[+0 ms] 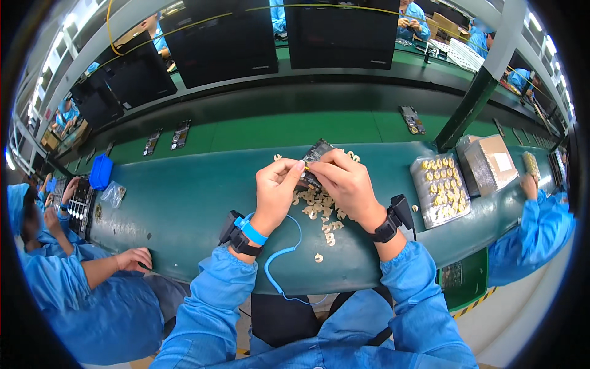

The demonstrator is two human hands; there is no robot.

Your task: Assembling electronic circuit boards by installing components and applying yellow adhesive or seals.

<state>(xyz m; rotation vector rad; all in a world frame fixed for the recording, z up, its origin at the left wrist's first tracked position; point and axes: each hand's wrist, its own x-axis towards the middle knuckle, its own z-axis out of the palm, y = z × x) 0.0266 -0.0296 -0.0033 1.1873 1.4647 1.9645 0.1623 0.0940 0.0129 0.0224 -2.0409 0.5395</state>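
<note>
In front of me my left hand [275, 186] and my right hand [345, 181] meet fingertip to fingertip, both closed in a pinch. Between the fingertips shows a small yellow piece [306, 167], mostly covered by the fingers. Directly beneath them lies a dark circuit board [320, 149], tilted on the green bench and partly hidden by my hands. Many pale, C-shaped pieces [316, 202] are heaped and scattered on the bench around the board and below my hands. A blue wrist strap [252, 232] with a coiled cord circles my left wrist.
Right of me, a clear tray [440, 190] holds rows of round yellow parts beside a cardboard box [495, 161]. A blue bin [101, 172] and a plastic bag [114, 194] stand left. Circuit boards [180, 134] lie on the green conveyor [258, 130] beyond. Co-workers sit on both sides.
</note>
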